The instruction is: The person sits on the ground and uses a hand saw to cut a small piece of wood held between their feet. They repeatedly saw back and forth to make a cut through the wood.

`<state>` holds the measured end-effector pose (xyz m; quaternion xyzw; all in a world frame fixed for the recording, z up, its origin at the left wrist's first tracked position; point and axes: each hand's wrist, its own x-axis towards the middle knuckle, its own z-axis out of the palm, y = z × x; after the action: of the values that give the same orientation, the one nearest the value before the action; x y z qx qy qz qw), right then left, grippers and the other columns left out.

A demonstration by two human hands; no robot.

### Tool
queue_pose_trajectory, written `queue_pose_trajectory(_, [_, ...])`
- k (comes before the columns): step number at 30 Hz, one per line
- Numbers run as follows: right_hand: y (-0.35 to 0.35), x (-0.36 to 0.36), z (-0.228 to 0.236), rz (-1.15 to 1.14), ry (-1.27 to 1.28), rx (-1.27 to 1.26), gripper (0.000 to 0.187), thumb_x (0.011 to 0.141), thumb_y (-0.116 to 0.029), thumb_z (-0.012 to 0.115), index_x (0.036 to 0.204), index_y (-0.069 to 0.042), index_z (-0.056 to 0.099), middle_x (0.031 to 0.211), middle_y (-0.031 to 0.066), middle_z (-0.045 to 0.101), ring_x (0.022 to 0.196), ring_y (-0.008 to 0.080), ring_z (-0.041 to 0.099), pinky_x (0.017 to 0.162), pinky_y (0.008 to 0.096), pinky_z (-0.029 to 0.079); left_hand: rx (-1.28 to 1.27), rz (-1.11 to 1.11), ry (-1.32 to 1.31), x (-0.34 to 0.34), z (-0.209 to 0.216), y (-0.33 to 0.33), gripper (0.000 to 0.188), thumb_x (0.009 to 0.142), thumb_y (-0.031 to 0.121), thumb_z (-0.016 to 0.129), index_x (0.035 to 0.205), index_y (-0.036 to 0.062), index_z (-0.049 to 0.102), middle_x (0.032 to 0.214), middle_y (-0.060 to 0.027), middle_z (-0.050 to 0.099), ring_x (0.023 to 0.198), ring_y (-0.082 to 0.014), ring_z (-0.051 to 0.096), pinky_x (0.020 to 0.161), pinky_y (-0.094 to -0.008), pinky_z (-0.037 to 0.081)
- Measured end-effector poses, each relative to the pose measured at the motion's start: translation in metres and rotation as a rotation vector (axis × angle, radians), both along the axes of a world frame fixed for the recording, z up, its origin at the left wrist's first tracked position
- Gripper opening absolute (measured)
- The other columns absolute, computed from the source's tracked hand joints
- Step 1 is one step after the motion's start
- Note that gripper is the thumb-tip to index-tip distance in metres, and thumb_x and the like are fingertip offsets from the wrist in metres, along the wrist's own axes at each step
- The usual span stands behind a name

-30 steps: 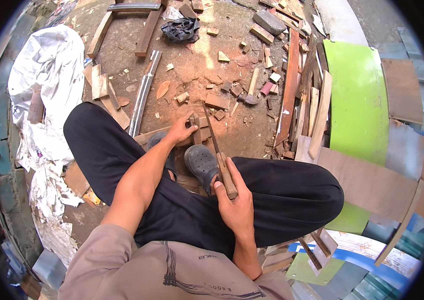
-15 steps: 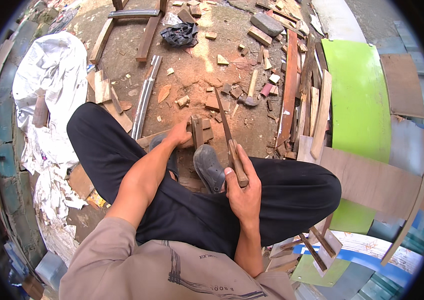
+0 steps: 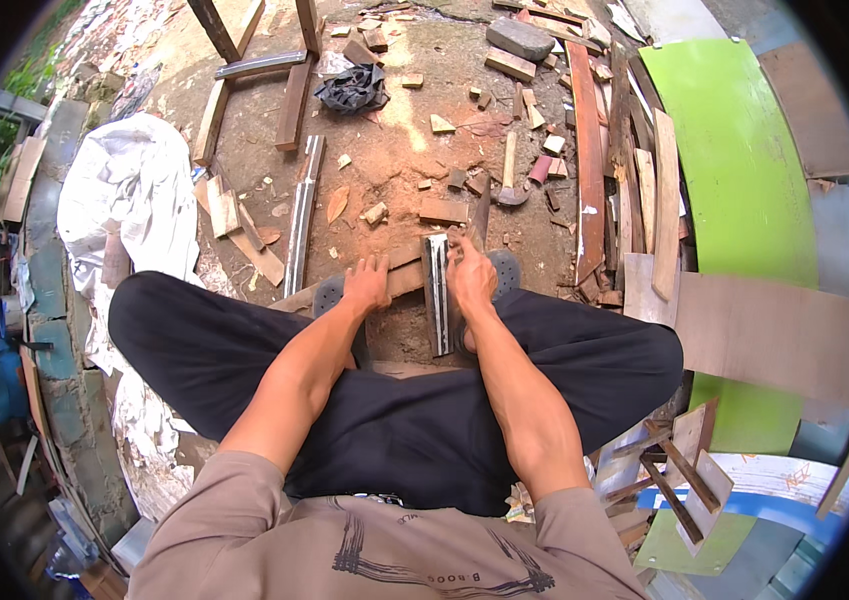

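Note:
My left hand (image 3: pixel 368 284) has its fingers curled over a wooden board (image 3: pixel 405 280) that lies slantwise between my feet. Just to its right, my right hand (image 3: pixel 471 274) is closed at the upper end of a short wooden strip with metal facing (image 3: pixel 437 305), its fingertips against the strip's edge. The strip stands out toward me, between my knees. Beyond the right hand a narrow brown length (image 3: pixel 481 212) points away from me; it looks like part of the wooden-handled pointed tool, and the rest is hidden. My grey clogs (image 3: pixel 507 270) flank the board.
A hammer (image 3: pixel 510 172) lies ahead among scattered wood offcuts (image 3: pixel 443 210). At left are a long metal-faced strip (image 3: pixel 304 215) and a white sack (image 3: pixel 129 190). Long planks (image 3: pixel 585 160) and a green panel (image 3: pixel 734 150) lie at right. A wooden frame (image 3: pixel 294 100) and black plastic bag (image 3: pixel 352 90) lie farther off.
The wooden-handled tool has left its upright place in my right hand, which moved forward to the strip. The strip has turned its metal face up. My left hand shifted from the strip onto the board.

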<state>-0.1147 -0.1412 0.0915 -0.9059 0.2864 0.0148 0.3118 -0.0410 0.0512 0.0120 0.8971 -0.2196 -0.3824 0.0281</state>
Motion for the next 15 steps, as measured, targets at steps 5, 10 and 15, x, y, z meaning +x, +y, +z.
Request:
queue_pose_trajectory(5, [0.037, -0.034, -0.052, 0.201, 0.008, -0.022, 0.038, 0.090, -0.021, 0.070, 0.123, -0.009, 0.056, 0.109, 0.0212, 0.062, 0.100, 0.0432, 0.064, 0.083, 0.0513, 0.051, 0.148, 0.064, -0.087, -0.004, 0.005, 0.011, 0.117, 0.074, 0.043, 0.087, 0.162, 0.0139, 0.015, 0.165, -0.0181, 0.022, 0.152, -0.0376, 0.024, 0.121, -0.0554, 0.025])
queue_pose_trajectory(10, [0.040, -0.037, -0.064, 0.220, 0.125, -0.140, 0.039, 0.088, -0.015, 0.068, 0.125, -0.011, 0.056, 0.112, 0.0177, 0.060, 0.111, 0.0382, 0.060, 0.095, 0.0502, 0.045, 0.194, 0.047, -0.161, -0.024, 0.006, 0.028, 0.128, 0.072, 0.046, 0.088, 0.163, 0.0155, 0.004, 0.166, -0.0192, 0.021, 0.152, -0.0376, 0.024, 0.121, -0.0563, 0.023])
queue_pose_trajectory(15, [0.038, -0.046, -0.057, 0.107, 0.098, -0.303, 0.047, 0.086, -0.019, 0.072, 0.127, -0.008, 0.054, 0.121, 0.0207, 0.058, 0.120, 0.0398, 0.055, 0.104, 0.0506, 0.039, 0.183, -0.082, -0.164, -0.027, -0.004, 0.050, 0.125, 0.074, 0.042, 0.086, 0.163, 0.0189, 0.002, 0.164, -0.0192, 0.023, 0.152, -0.0373, 0.022, 0.121, -0.0587, 0.019])
